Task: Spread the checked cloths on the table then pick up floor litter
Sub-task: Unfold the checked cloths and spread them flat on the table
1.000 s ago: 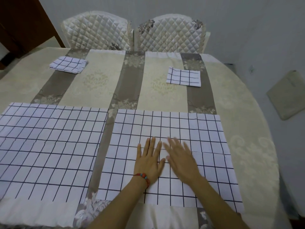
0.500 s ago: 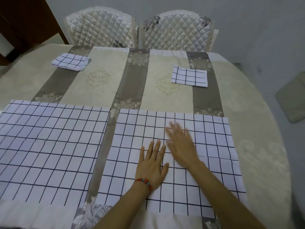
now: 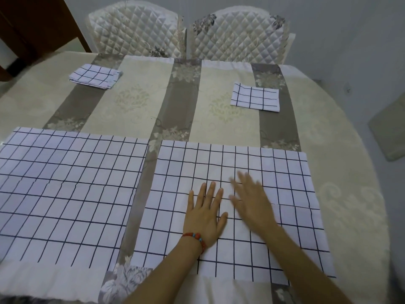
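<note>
On the near right of the table (image 3: 341,137), head view: spread checked cloth (image 3: 274,172) lies flat, both hands on top of it. Left hand (image 3: 205,212) palm down, fingers splayed, pressed flat — red bead bracelet (image 3: 195,238) on wrist. Right hand (image 3: 252,200) just beside it, also flat and splayed, nothing gripped, motion-blurred. Second spread checked cloth (image 3: 70,189) lies just left of the first, a brown tablecloth stripe between them. Two folded checked cloths further back — one far left (image 3: 95,76), one far right (image 3: 255,98). Two quilted chairs (image 3: 135,29) behind the table. Floor litter: cannot tell, floor barely visible.
</note>
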